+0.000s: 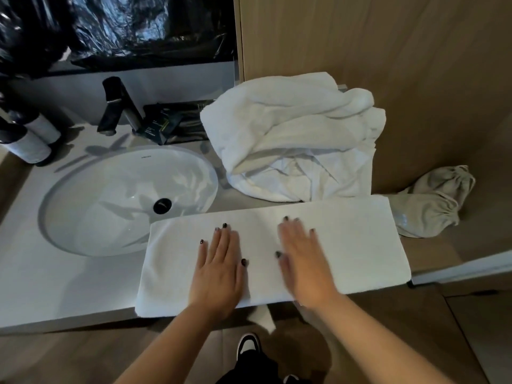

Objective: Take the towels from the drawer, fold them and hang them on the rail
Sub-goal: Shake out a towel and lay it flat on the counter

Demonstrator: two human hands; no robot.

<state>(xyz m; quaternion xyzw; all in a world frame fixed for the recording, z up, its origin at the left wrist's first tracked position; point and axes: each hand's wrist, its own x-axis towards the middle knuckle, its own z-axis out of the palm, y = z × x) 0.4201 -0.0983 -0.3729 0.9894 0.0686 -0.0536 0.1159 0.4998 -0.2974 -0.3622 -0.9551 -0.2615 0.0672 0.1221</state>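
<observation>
our left hand [219,268] and right hand [300,259] lie flat, fingers straight and close together, on the folded towel [354,242] beside the sink [110,195].

Folded towel [332,239]: white, a flat long rectangle along the worktop's front edge, its left end overlapping the basin rim. Behind it, touching, a crumpled heap [299,139] of white towels, unfolded.

A bathroom: oval sink [69,195], black tap [119,106], vanity counter [55,281].

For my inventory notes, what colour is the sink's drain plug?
Black, seen best in the head view: the drain plug in the white sink.
</observation>
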